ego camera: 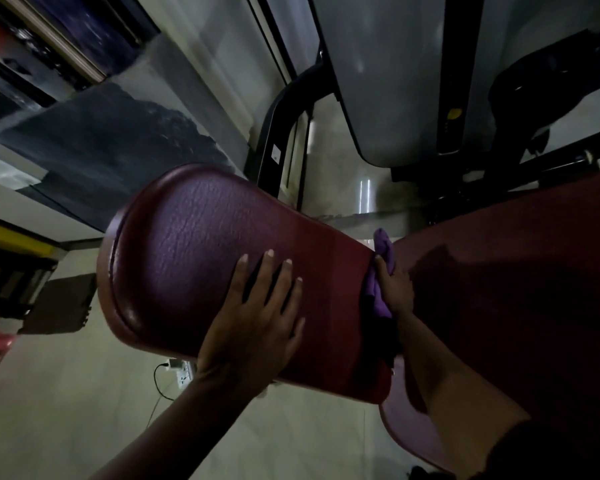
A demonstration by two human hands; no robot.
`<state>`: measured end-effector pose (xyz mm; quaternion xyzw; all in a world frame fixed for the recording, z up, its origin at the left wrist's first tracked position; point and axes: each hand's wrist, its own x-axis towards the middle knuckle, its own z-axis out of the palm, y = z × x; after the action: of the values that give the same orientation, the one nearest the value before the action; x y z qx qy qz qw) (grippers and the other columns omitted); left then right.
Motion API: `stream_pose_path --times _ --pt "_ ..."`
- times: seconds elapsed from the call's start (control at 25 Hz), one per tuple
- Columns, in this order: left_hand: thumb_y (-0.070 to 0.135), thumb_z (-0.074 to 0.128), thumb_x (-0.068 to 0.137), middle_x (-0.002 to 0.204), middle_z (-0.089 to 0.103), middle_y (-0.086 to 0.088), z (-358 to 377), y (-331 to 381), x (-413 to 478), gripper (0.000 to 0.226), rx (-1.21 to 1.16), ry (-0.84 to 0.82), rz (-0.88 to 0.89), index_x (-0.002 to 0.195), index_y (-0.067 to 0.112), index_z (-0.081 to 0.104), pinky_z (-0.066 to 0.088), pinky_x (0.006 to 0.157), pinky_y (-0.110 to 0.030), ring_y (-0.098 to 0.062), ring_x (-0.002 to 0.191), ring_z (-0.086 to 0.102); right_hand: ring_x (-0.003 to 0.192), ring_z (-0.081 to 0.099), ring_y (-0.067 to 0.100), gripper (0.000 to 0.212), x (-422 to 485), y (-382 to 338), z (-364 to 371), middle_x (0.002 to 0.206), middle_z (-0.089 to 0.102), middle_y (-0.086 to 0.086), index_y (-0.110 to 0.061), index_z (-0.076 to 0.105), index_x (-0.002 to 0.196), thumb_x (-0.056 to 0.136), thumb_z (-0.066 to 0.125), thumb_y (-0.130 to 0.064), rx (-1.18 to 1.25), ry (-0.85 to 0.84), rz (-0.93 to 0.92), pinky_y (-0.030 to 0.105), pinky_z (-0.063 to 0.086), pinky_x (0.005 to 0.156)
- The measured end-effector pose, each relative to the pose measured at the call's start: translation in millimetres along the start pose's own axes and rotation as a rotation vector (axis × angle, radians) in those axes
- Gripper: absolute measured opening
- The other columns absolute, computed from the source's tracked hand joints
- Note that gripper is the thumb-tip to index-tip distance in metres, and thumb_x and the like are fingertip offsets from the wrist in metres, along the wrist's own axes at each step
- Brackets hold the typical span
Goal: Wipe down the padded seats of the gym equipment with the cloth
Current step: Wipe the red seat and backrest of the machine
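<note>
1. The left hand [257, 320] lies flat, fingers spread, on the pad [201, 251] at frame centre.
2. The right hand [394, 289] grips the cloth [381, 271] at the pad's right edge.

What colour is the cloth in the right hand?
Purple. The cloth shows in the head view, bunched in the right hand between the two pads.

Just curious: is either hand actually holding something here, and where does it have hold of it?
The right hand grips a bunched purple cloth around its middle. The left hand lies flat and open on the maroon pad, holding nothing.
</note>
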<state>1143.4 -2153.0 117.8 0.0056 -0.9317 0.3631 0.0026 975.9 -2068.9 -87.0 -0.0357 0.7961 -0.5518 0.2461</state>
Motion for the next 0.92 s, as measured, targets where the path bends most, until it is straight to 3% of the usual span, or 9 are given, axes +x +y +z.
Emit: stream_pose_path --times 0.08,0.16,0.36,0.56,0.68,0.76,0.84,0.92 --pt "0.037 0.037 0.085 0.126 0.062 -0.015 2.6 -0.9 0.6 0.051 0.035 0.017 0.0 0.117 0.009 0.065 0.03 0.102 -0.056 -0.038 0.121 0.055 0.124 0.046 0.039 0.058 -10.9 15.0 1.2 0.139 0.046 0.021 -0.019 0.029 0.143 0.095 0.037 -0.05 0.071 -0.039 0.158 0.039 0.034 0.102" --pt "0.036 0.036 0.086 0.127 0.062 -0.016 3.0 0.0 1.0 0.051 0.059 0.046 -0.004 0.118 0.008 0.064 0.029 0.103 -0.056 -0.038 0.121 0.054 0.128 0.041 0.039 0.066 -27.3 28.5 2.6 0.144 0.039 0.019 -0.024 0.02 0.146 0.092 0.038 -0.057 0.109 -0.04 0.286 0.039 0.03 0.107" --pt "0.035 0.038 0.086 0.127 0.062 -0.015 4.7 -1.4 1.4 0.049 0.089 0.087 0.0 0.117 0.009 0.065 0.029 0.103 -0.056 -0.037 0.121 0.055 0.132 0.037 0.036 0.084 -75.7 52.8 8.0 0.149 0.034 0.013 -0.026 0.017 0.148 0.08 0.035 -0.073 0.131 0.002 0.326 0.038 0.027 0.11" --pt "0.034 0.033 0.085 0.125 0.063 -0.015 2.3 -0.6 1.4 0.052 0.081 0.058 -0.009 0.115 0.009 0.066 0.028 0.101 -0.056 -0.037 0.119 0.056 0.124 0.046 0.04 0.06 -118.3 58.3 -13.1 0.141 0.044 0.02 -0.022 0.025 0.146 0.094 0.043 -0.047 -0.04 -0.144 0.344 0.037 0.035 0.102" --pt "0.032 0.035 0.084 0.122 0.066 -0.01 -3.5 1.4 -1.2 0.048 -0.075 0.083 0.002 0.113 0.012 0.068 0.028 0.103 -0.05 -0.031 0.117 0.058 0.112 0.056 0.032 0.042 -124.9 37.0 -48.5 0.126 0.058 0.013 -0.016 0.043 0.134 0.094 0.05 -0.026 -0.124 -0.15 0.09 0.026 0.038 0.083" --pt "0.028 0.041 0.086 0.122 0.066 -0.007 -12.6 18.3 -18.0 0.041 -0.327 0.136 -0.138 0.114 0.013 0.067 0.031 0.106 -0.044 -0.026 0.119 0.058 0.109 0.059 0.027 0.04 -124.0 7.7 -64.5 0.12 0.063 0.007 -0.02 0.046 0.132 0.092 0.053 -0.023 -0.094 -0.146 -0.075 0.022 0.036 0.078" --pt "0.025 0.045 0.089 0.126 0.063 -0.005 -25.3 53.8 -41.9 0.038 -0.641 0.206 -0.417 0.12 0.013 0.063 0.034 0.108 -0.04 -0.022 0.123 0.054 0.109 0.058 0.023 0.041 -122.9 -26.7 -70.8 0.119 0.063 0.004 -0.023 0.046 0.132 0.092 0.054 -0.025 -0.02 -0.149 -0.183 0.023 0.04 0.082" --pt "0.026 0.046 0.09 0.132 0.055 -0.001 -43.0 90.7 -59.6 0.041 -0.862 0.262 -0.763 0.128 0.013 0.056 0.036 0.108 -0.033 -0.016 0.127 0.047 0.11 0.053 0.01 0.043 -126.1 -60.0 -64.5 0.123 0.058 -0.003 -0.018 0.043 0.134 0.093 0.053 -0.024 0.056 -0.144 -0.331 0.014 0.038 0.09"
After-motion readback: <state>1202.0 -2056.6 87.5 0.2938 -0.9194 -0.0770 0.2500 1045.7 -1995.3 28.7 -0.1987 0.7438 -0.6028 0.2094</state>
